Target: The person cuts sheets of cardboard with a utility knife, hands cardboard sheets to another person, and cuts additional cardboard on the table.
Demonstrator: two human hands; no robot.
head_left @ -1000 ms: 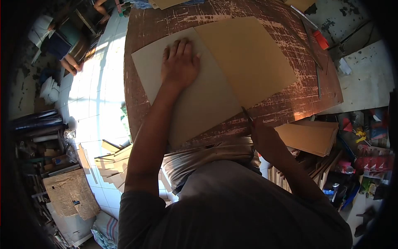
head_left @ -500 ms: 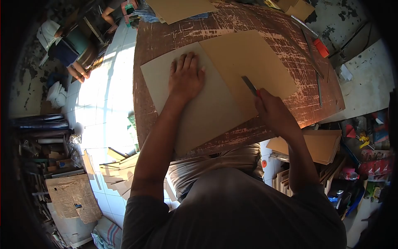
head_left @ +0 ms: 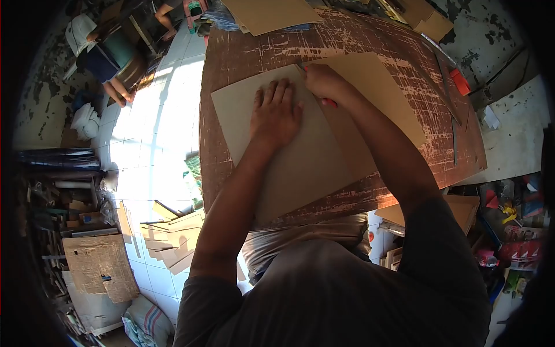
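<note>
White tiled floor [head_left: 136, 156] runs past the left edge of the worn, scored red-brown bench [head_left: 243, 52]. A cardboard stack [head_left: 274, 13] sits at its far left corner. A grey board [head_left: 300, 156] lies beneath the left grip, one corner reaching the near edge; a tan board [head_left: 393, 92] adjoins it toward the right edge. Markings on red packaging [head_left: 520, 252], beyond the near right corner, are too small to read. The left grip [head_left: 276, 118] spreads flat, fingers slightly parted. The right grip [head_left: 324, 82] clenches a red-handled knife [head_left: 329, 103] at the boards' far junction.
</note>
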